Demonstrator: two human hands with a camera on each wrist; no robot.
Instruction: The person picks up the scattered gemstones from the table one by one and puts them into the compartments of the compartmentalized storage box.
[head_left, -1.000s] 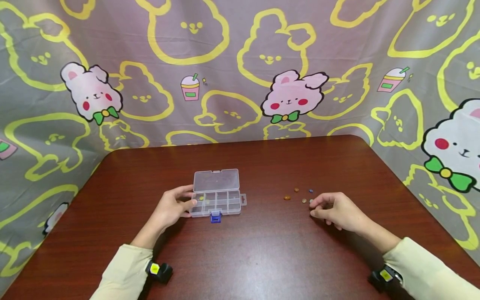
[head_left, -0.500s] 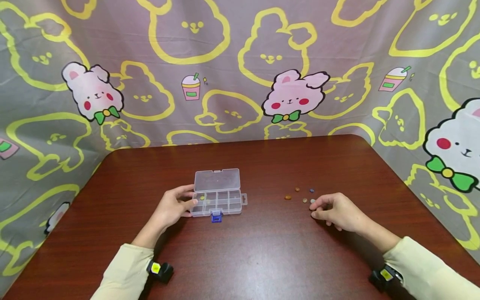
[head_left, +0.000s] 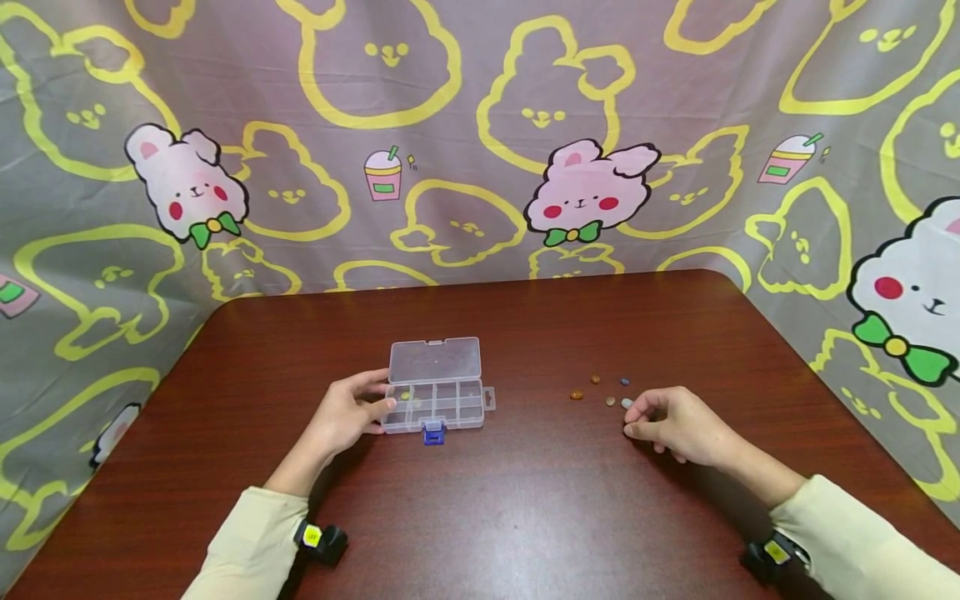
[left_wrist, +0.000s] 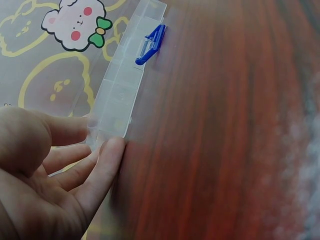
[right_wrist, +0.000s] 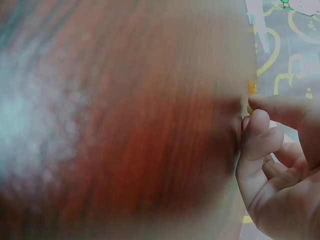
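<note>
Compared with a second ago, the smooth pale grey-white oval stone [head_left: 627, 403] shows more fully at the fingertips of the right hand [head_left: 678, 425], which earlier partly covered it; it lies at about nine o'clock from that hand. The right hand's fingers are curled in toward the thumb, but whether they pinch anything cannot be told. The left hand [head_left: 341, 417] is as before, gripping the nine o'clock end of the clear plastic rectangular compartment box [head_left: 467, 422]. The box's clear flat lid [head_left: 435, 361] leans back at twelve o'clock, its blue plastic latch [head_left: 433, 435] hangs at six. Inside, a small yellow-green stone [head_left: 406, 396] sits in the compartment at ten o'clock; a faint pale patch just beside it is too indistinct to identify. From the pale stone, a small blue stone [head_left: 625, 382] lies at twelve, a small brown-orange stone [head_left: 596, 379] at ten, and a round beige stone [head_left: 611, 402] and glossy orange oval stone [head_left: 577, 396] toward nine.
</note>
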